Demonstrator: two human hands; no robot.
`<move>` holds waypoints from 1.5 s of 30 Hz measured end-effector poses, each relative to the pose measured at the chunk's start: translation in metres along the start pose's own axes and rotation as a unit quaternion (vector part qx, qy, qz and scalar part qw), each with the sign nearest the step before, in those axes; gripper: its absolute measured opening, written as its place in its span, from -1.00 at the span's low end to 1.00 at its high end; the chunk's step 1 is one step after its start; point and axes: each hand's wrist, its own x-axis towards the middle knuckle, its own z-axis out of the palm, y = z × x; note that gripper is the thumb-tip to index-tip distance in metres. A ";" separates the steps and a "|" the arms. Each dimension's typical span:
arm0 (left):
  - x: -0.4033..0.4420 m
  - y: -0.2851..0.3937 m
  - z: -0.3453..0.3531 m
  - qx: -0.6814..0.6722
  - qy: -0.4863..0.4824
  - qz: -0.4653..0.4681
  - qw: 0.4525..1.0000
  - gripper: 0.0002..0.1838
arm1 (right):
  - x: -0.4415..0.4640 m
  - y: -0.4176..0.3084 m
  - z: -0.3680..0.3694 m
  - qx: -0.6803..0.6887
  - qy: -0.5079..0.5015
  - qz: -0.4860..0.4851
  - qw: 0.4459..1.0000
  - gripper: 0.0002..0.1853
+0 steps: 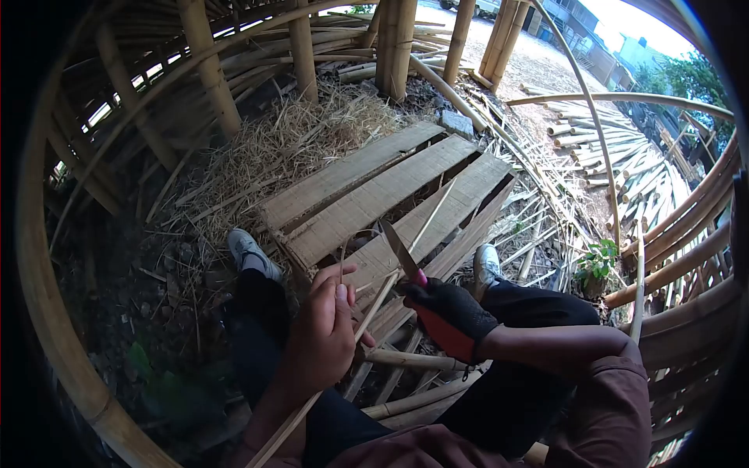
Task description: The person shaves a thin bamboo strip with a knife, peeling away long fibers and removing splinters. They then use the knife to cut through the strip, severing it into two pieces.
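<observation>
My bare left hand (pixel 326 324) has its fingers closed round a long thin bamboo strip (pixel 374 306), which runs from my lap up across the wooden slatted platform (pixel 374 199). A thin sliver stands up from its fingertips. My right hand (pixel 445 312), in a black and red glove, is wrapped round the pink handle of a knife (pixel 401 251). The blade points up and left over the slats. The strip passes between the two hands, close to the knife's handle.
Straw and shavings (pixel 312 129) are heaped behind the platform. Upright bamboo poles (pixel 303 51) stand at the back. Cut bamboo pieces (pixel 581 129) lie at the right. Curved bamboo (pixel 74 374) arches round the left side. My shoes (pixel 488 267) are on either side of the platform.
</observation>
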 end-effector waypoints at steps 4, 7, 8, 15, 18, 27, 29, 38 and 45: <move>0.002 -0.012 0.000 -0.030 0.008 0.004 1.000 -0.67 | -0.005 -0.027 -0.006 0.273 0.040 0.122 0.953 -0.63; 0.003 -0.015 -0.001 -0.019 0.003 0.018 1.000 -0.64 | -0.001 -0.011 0.002 0.080 0.010 -0.038 0.996 -0.65; 0.004 -0.015 -0.002 -0.032 0.007 0.004 0.999 -0.64 | -0.009 -0.033 -0.009 0.224 0.037 0.098 0.969 -0.62; 0.004 -0.015 -0.002 -0.024 0.010 0.005 1.000 -0.64 | -0.014 -0.038 -0.001 0.340 0.080 0.128 0.928 -0.63; 0.003 -0.016 0.001 -0.005 0.016 0.013 1.000 -0.64 | 0.000 0.006 0.014 0.181 0.036 0.040 0.982 -0.62; 0.005 -0.018 -0.002 -0.032 0.017 0.013 0.999 -0.66 | -0.010 -0.042 -0.002 0.329 0.077 0.127 0.932 -0.70; 0.004 -0.016 0.000 -0.009 0.025 0.015 1.000 -0.67 | -0.005 -0.012 0.009 0.348 0.073 0.089 0.930 -0.68; 0.006 -0.008 -0.006 -0.027 0.043 -0.040 0.998 -0.73 | 0.011 0.004 0.008 0.040 0.017 0.020 0.999 -0.55; 0.009 -0.012 -0.004 -0.083 0.051 -0.043 0.994 -0.73 | 0.021 0.001 0.002 -0.041 0.008 -0.120 0.992 -0.55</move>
